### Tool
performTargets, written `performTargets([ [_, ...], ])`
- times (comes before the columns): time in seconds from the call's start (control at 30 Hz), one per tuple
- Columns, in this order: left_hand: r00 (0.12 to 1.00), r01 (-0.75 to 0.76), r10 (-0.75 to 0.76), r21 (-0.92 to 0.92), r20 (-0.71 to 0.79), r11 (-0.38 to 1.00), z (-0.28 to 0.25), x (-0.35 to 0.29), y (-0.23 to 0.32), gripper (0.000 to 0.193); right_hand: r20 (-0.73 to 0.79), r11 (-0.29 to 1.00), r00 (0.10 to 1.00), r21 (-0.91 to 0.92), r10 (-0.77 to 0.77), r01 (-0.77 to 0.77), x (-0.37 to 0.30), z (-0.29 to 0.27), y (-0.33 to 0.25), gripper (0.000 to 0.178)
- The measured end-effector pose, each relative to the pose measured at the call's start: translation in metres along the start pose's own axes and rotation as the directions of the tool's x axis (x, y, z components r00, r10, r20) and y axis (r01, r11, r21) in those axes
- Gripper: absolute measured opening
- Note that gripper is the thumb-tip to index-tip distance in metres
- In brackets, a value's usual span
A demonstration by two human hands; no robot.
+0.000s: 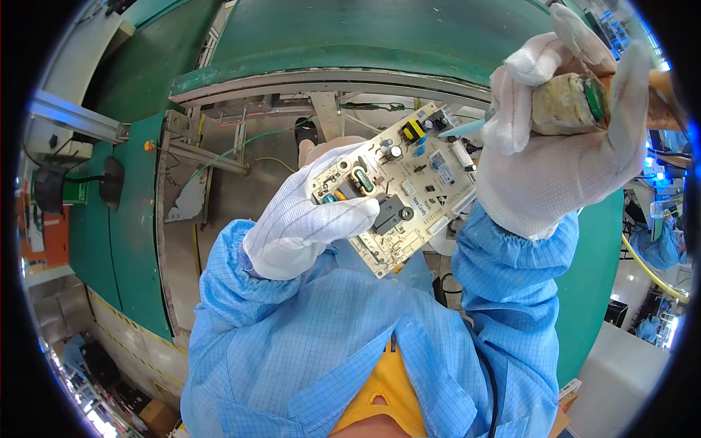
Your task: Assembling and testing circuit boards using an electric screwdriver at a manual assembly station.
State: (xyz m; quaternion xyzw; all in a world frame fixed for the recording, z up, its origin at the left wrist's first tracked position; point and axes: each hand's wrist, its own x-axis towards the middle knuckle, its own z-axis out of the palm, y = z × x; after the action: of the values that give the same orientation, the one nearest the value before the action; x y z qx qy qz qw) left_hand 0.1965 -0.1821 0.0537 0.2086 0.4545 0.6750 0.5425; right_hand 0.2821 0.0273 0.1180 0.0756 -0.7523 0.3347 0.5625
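Note:
My left hand (310,219), in a white dotted glove, grips a cream circuit board (420,190) by its left end, the thumb pressed over the component side. Capacitors, a yellow-and-black transformer, a black relay and white connectors stand on the board, which is tilted in front of my chest. My right hand (555,146), gloved too, is closed around a tool with a worn, taped, cream block (564,104) and a green part. From its fingers a pale blue tapered tip (466,131) points left at the board's upper right edge. Whether the tip touches the board, I cannot tell.
A green conveyor belt (365,29) with a metal frame runs across the far side. Another green worktop (120,241) lies at the left, with a dark stand beside it. A green surface (595,277) is at my right. A yellow hose (650,274) curves beyond it.

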Motion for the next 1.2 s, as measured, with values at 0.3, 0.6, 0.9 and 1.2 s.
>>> performTargets([
  [0.3,0.998,0.002,-0.007,-0.085,-0.065,0.996,0.000,-0.005,0.005,0.070,0.005,0.982,0.994,-0.158,-0.107,0.107,-0.003,-0.001,0.003,0.030],
  [0.6,0.997,0.025,-0.031,-0.085,-0.072,0.996,0.002,-0.005,0.010,0.070,-0.015,0.984,0.999,0.174,-0.048,0.050,0.002,-0.001,0.000,0.032],
  [0.9,0.998,0.029,-0.037,-0.146,-0.054,0.989,-0.002,-0.005,0.003,0.066,-0.065,0.960,0.974,0.199,0.216,-0.199,0.003,-0.001,-0.009,0.041],
  [1.2,0.990,0.002,-0.030,-0.192,-0.141,0.981,-0.001,-0.004,0.002,0.046,-0.159,0.910,0.921,0.282,0.356,-0.304,0.004,0.009,-0.032,0.053],
])
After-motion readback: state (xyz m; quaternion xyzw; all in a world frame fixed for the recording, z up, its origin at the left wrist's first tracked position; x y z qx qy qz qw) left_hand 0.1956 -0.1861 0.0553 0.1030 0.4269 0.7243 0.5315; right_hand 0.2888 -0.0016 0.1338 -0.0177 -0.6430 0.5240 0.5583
